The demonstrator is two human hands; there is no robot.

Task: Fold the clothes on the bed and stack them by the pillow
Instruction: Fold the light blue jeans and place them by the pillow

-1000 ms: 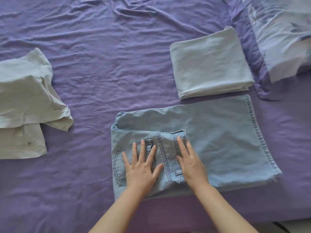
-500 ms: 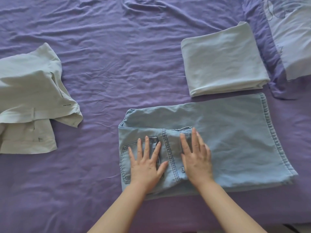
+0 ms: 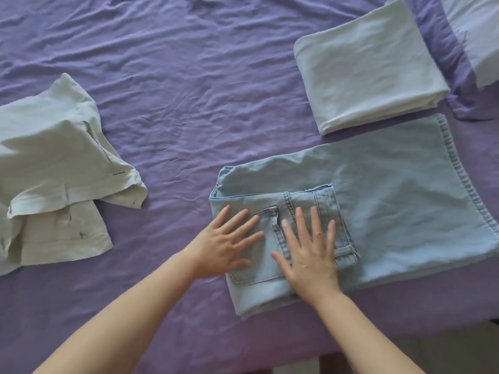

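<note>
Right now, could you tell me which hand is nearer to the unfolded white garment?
Left. The left hand rests on the jeans' near-left end, closest to the white garment; the right hand lies beyond it.

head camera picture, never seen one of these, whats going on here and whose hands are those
There is no machine here: a person wears a camera on the head, looking down at their own arms over a bed with a purple sheet. The left hand and right hand lie flat with spread fingers on partly folded light blue jeans, pressing rather than gripping. A folded pale garment sits beside the pillow. A rumpled, unfolded pale garment waits at far left.
</note>
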